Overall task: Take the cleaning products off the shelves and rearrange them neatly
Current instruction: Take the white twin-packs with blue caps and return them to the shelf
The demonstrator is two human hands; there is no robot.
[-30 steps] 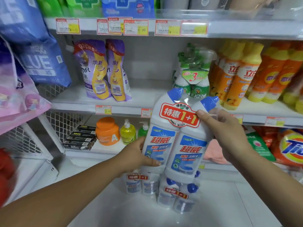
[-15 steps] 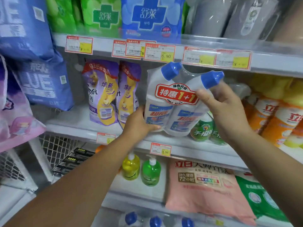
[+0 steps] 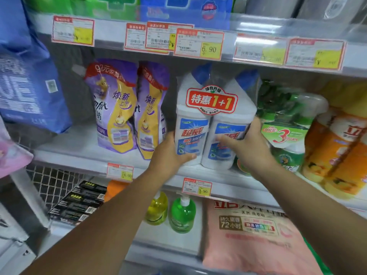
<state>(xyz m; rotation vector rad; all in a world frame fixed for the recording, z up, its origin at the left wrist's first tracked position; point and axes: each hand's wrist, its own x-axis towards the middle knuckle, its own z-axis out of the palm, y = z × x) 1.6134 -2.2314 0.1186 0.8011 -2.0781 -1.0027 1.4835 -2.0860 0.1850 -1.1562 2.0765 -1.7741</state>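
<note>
— Which way is the twin-pack standing?

— Upright. Its long axis is vertical, with the blue caps on top, the necks slanting up and to the right, and the labels facing the camera. Its base is at the front edge of the middle shelf, about halfway along.

— What does it look like?

— Two white bottles wrapped together in clear film. Each has a blue label, and a red "1+1" sticker bridges their shoulders.

— And the hands?

— The left hand grips the left bottle low down, with its thumb across the front. The right hand clasps the right bottle the same way.

— Anything unclear?

— The right thumb is blurred and covers part of that label. The fingers of both hands are hidden behind the pack. I can't tell whether the base rests on the shelf. On the same shelf, purple pouches stand farther left. A green pack farther right is partly hidden by the right hand.
</note>
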